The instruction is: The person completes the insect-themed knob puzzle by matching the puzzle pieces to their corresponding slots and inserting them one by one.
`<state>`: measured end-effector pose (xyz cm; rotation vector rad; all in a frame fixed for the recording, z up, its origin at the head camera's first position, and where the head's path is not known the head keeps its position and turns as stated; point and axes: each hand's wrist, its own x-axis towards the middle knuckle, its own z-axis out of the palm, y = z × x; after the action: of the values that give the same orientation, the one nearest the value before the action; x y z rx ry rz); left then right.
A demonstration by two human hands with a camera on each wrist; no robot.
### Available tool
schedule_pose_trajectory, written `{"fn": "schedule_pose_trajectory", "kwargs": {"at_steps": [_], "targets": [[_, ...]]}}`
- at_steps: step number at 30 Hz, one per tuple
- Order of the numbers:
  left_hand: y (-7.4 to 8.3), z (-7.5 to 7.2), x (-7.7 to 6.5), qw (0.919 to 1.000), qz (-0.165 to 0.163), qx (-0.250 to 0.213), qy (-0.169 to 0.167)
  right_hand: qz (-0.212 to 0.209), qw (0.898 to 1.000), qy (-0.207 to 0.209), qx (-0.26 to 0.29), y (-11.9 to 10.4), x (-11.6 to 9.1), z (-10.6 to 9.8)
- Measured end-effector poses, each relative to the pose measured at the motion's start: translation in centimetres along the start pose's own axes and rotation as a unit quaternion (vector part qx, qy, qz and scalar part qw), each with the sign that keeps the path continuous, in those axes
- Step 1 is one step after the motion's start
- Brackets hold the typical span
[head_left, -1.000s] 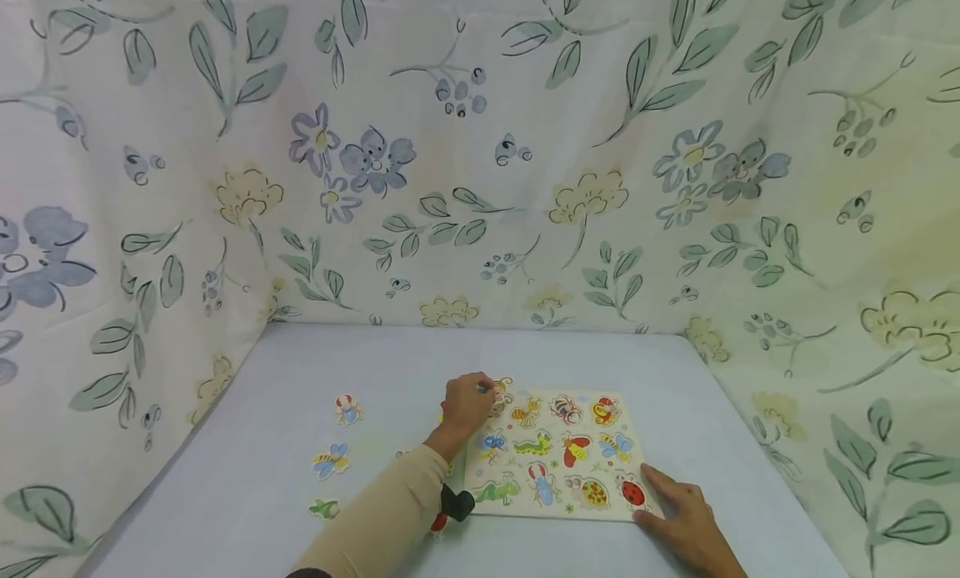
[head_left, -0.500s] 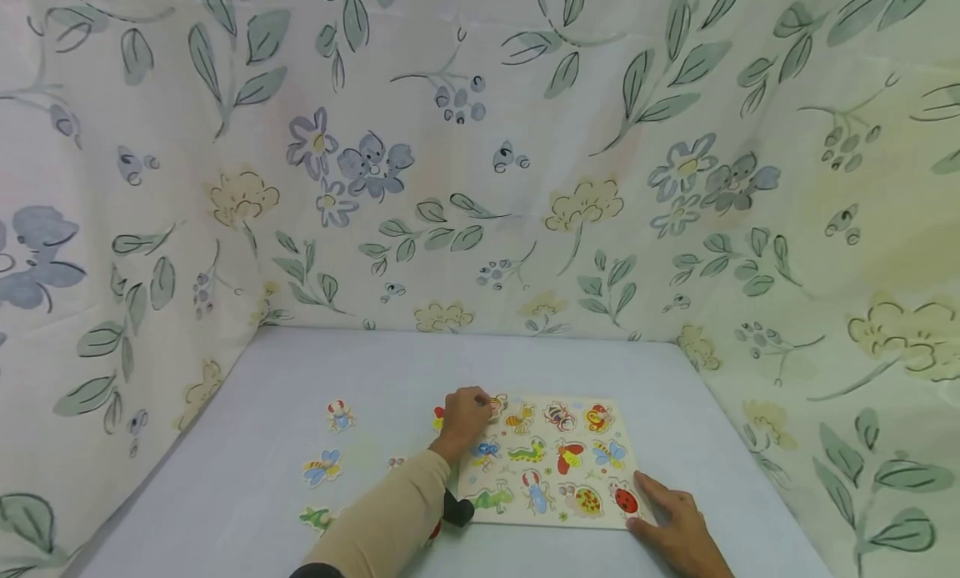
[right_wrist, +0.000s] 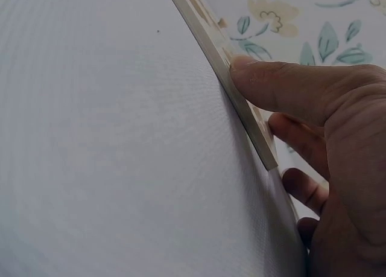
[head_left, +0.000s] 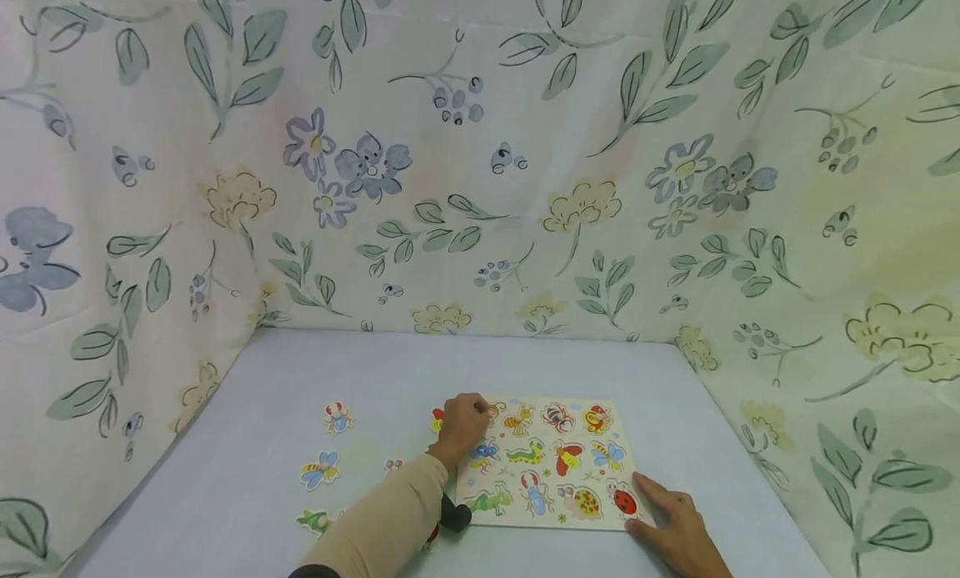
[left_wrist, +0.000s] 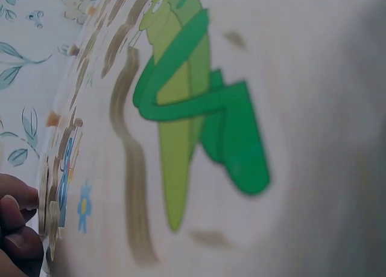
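Observation:
A wooden puzzle board [head_left: 525, 478] printed with rows of cartoon insects lies on the table. My left hand [head_left: 461, 432] is over its upper left corner, pinching a thin wooden puzzle piece [head_left: 493, 410] with curly antennae, mostly covered by the fingers. In the left wrist view the fingertips [left_wrist: 21, 198] hold this piece's edge close against the board, beyond a green grasshopper picture [left_wrist: 181, 108]. At the lower right corner my right hand [head_left: 678, 520] grips the board, thumb at the near edge and fingers along the right side, beside the ladybug [head_left: 623, 501].
Loose pieces lie left of the board: a beetle [head_left: 338, 417], a blue-winged bee [head_left: 320, 470] and a green insect [head_left: 315, 521]. A red piece [head_left: 437, 419] shows beside the left hand, and others are partly behind the left sleeve [head_left: 386, 520]. Floral cloth [head_left: 480, 186] encloses the table.
The pinched piece has come down lower against the board's upper left corner, and more of it is covered by the left hand. The right hand keeps its place. The head view has shifted slightly.

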<state>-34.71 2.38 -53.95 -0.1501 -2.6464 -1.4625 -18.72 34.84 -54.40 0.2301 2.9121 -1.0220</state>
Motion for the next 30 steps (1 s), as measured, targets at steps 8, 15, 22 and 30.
{"fn": "schedule_pose_trajectory", "kwargs": {"at_steps": [8, 15, 22, 30], "targets": [[-0.7, -0.6, -0.4, 0.9996, 0.018, 0.009, 0.018, -0.009, 1.000, 0.001, 0.007, -0.4, -0.5, 0.5], [-0.9, -1.3, -0.5, 0.9989, 0.024, 0.031, 0.025, -0.024, 1.000, 0.000, -0.008, -0.2, -0.1, 0.9], [-0.7, -1.1, -0.1, 0.9987, 0.020, 0.046, 0.013, -0.055, 0.998, 0.003, -0.012, 0.0, 0.0, 0.5], [0.7, -2.1, 0.1, 0.9986, 0.043, -0.016, 0.027, -0.030, 0.999, -0.012, -0.011, -0.2, -0.2, -0.3]]}}
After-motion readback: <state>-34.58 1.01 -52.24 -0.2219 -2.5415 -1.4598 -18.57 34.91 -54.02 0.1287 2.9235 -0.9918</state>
